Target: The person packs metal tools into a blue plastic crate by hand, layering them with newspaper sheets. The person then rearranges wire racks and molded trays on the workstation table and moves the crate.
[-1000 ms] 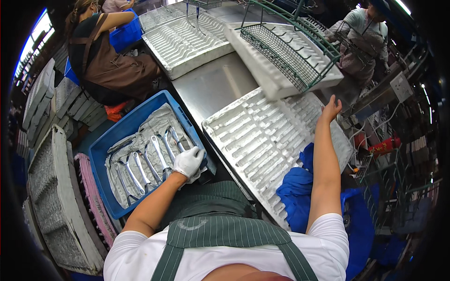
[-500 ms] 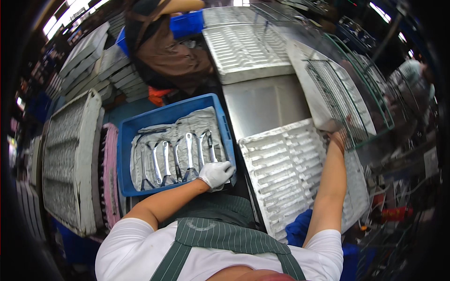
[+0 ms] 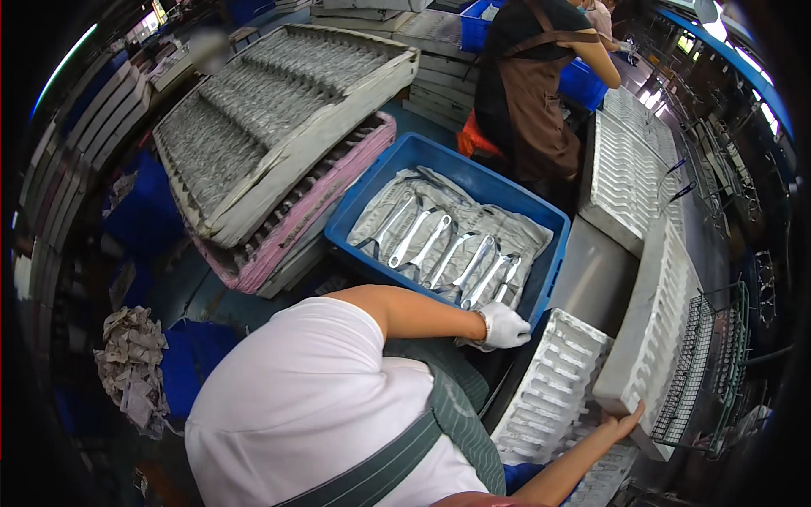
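Observation:
My left hand [image 3: 504, 327], in a white glove, is closed in a fist by the near right corner of a blue plastic bin [image 3: 345, 221]. Whatever its fingers hold is hidden. Several shiny metal wrenches [image 3: 427, 241] lie side by side on crumpled grey paper [image 3: 503, 226] inside the bin. My bare right hand [image 3: 627, 421] grips the near end of a whitish ridged tray [image 3: 634, 351], which is tipped up on its side. Partly under that tray, another ridged tray [image 3: 549, 372] with silvery slots lies flat.
A large grey slotted tray [image 3: 279, 127] rests on a pink-edged tray [image 3: 308, 198] at left. Further ridged trays [image 3: 629, 173] lie beyond a bare metal surface [image 3: 583, 275]. A green wire rack [image 3: 710, 372] stands at right. Beyond the bin is a person in a brown apron [image 3: 528, 110].
My view has swung left, so the bin appears further right. The tray in my right hand has shifted, now standing more on its edge. My left fist stays by the bin's corner.

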A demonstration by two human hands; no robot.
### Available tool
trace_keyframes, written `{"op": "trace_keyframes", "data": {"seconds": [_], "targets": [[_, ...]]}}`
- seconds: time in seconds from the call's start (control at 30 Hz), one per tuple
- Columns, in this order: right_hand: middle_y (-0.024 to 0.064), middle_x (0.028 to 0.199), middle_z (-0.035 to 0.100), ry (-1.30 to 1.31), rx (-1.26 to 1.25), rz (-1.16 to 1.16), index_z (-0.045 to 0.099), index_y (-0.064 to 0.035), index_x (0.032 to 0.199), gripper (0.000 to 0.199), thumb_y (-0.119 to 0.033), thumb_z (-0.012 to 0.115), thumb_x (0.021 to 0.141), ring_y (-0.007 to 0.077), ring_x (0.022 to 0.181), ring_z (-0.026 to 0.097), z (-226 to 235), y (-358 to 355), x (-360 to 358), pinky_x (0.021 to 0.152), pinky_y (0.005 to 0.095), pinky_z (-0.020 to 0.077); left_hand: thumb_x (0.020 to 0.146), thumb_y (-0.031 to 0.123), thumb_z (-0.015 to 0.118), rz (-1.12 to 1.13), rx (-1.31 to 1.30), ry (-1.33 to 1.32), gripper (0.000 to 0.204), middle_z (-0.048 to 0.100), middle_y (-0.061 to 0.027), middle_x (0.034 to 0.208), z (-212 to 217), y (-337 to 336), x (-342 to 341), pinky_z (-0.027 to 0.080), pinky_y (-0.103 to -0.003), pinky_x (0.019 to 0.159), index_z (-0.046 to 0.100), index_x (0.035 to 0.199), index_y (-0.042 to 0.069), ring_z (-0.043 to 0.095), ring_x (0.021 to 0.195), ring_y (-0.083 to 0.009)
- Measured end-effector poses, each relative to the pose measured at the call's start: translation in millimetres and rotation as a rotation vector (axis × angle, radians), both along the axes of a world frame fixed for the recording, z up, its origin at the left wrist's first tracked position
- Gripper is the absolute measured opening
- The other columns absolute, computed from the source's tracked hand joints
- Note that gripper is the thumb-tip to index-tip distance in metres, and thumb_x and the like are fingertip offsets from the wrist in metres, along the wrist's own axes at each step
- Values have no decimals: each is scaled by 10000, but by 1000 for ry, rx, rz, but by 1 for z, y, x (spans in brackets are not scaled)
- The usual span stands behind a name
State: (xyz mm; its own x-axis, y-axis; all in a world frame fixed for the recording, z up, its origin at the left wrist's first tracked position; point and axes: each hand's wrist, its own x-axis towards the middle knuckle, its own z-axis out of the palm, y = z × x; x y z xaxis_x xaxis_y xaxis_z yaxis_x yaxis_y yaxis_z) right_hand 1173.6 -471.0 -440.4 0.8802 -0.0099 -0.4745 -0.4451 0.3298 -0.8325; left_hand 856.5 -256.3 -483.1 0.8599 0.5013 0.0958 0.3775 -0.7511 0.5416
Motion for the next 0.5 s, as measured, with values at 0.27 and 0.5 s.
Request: {"op": "trace_keyframes", "data": {"seconds": [0.27,0.5], "targets": [[115,1161,590,35,223,333,501,-16,1226,491,-241,630,809,281,1012,588,70,-44,-151,847,437,494,873,397,481,-108,47,-45,340,655,-125,730,10,-2,7,508,-450,622,614,775,100,645,700,-319],[170,1193,547,30,370,615,393,-7,1302,539,-103,609,818,298,1066,575,107,-18,-249,905,397,503,929,255,443,-141,430,-828,262,657,-64,1022,9,-22,-26,531,-420,633,607,1073,109,657,801,-265]]}}
